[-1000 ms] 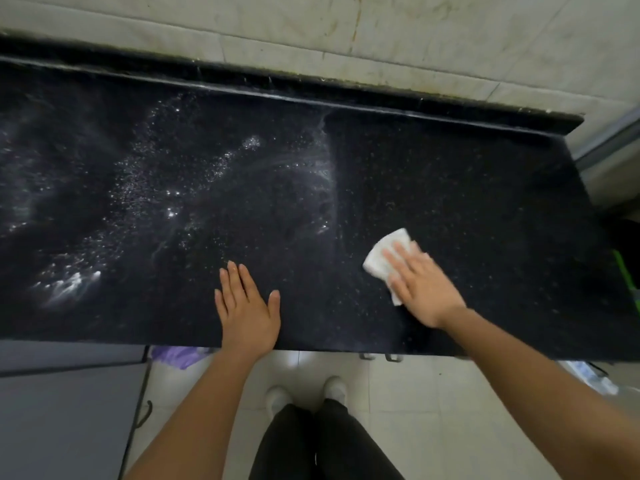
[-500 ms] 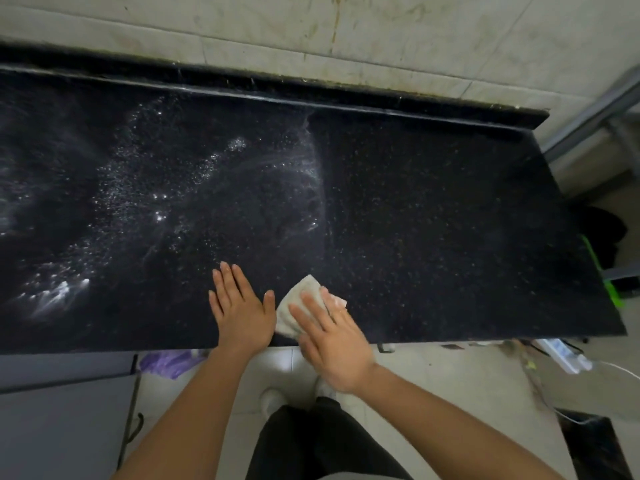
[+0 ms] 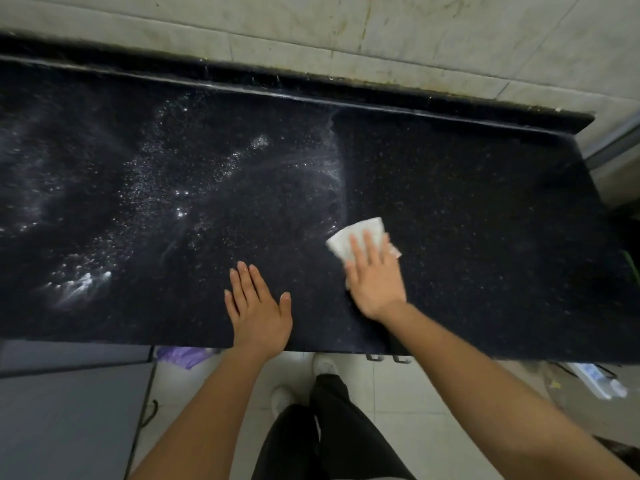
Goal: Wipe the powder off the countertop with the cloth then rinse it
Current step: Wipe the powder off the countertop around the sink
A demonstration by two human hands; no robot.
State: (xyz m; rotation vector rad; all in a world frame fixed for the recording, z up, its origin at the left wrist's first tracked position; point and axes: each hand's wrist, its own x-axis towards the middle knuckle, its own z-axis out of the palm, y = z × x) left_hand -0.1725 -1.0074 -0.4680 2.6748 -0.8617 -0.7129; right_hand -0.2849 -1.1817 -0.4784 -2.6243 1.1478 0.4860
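right hand flat on cloth; left hand flat, empty, countertop front edge; overlap strokes leftward into powder

The right grip, blurred at its edges, covers the near half of the cloth; the desk and its powder run off the left edge; floor clutter unreadable.

The person wears loose black trousers of plain, matte cloth, only the two legs of them showing, and white shoes with rounded toes. Both forearms are bare right up to the picture's edge — and the left hand and right hand are bare as well
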